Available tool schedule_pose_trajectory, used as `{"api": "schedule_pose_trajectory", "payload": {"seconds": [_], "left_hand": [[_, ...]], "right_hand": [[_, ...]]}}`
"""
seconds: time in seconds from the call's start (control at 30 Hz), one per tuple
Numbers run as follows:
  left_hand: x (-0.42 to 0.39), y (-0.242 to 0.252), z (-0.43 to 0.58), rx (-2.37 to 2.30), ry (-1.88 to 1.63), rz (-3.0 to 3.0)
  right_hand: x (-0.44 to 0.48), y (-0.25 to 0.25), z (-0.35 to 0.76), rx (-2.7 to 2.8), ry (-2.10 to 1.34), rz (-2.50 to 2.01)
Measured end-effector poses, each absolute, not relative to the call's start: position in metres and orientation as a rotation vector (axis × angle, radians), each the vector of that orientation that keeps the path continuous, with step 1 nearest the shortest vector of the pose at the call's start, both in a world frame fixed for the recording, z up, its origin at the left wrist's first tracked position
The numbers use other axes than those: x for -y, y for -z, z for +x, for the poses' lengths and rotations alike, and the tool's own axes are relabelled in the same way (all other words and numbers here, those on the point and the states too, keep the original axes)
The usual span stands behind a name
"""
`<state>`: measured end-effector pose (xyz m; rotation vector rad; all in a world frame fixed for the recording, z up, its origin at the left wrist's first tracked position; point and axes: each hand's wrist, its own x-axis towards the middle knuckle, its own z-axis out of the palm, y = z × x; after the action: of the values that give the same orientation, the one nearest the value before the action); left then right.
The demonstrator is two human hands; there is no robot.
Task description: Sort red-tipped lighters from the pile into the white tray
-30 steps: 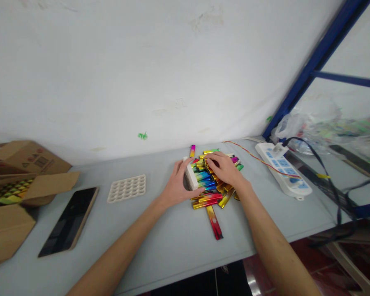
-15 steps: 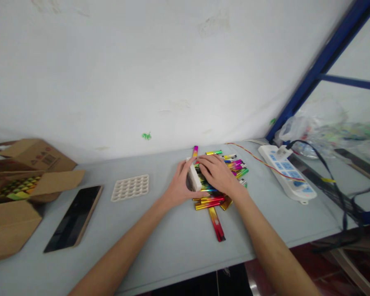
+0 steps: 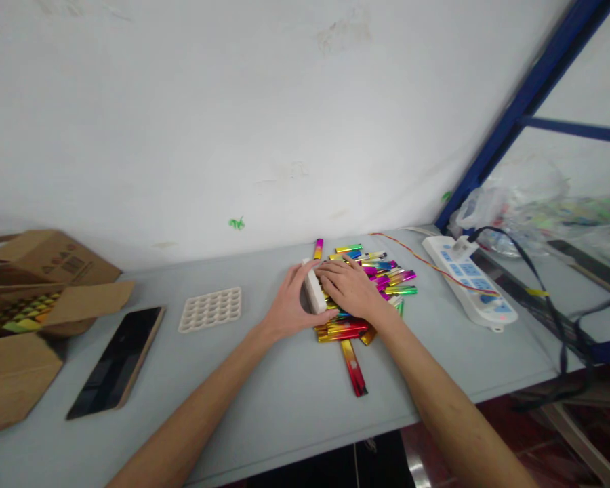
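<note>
Here | left hand [image 3: 292,305]: spanning white tray [image 3: 314,290] | right hand [image 3: 350,288]: palm down

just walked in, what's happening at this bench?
A person's left hand grips a white block at the edge of a pile of shiny sticks. The right hand lies palm down over the pile, fingers toward the block; what is under it is hidden. One red-and-yellow stick juts out on the near side. Off to the left lie a white tray, a phone and an open box; a power strip is on the right.
</note>
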<state>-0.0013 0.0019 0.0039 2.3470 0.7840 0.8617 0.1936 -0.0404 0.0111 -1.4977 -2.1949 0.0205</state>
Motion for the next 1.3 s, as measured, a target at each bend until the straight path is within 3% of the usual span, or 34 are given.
{"api": "schedule_pose_trajectory", "payload": {"seconds": [0.57, 1.3], "left_hand": [[-0.007, 0.002, -0.009, -0.812, -0.835, 2.354], [-0.006, -0.011, -0.038, -0.858, -0.768, 2.432]], "right_hand": [[0.050, -0.028, 0.178, 2.259, -0.012, -1.475], [0.043, -0.005, 0.176, 2.285, 0.073, -1.559]]}}
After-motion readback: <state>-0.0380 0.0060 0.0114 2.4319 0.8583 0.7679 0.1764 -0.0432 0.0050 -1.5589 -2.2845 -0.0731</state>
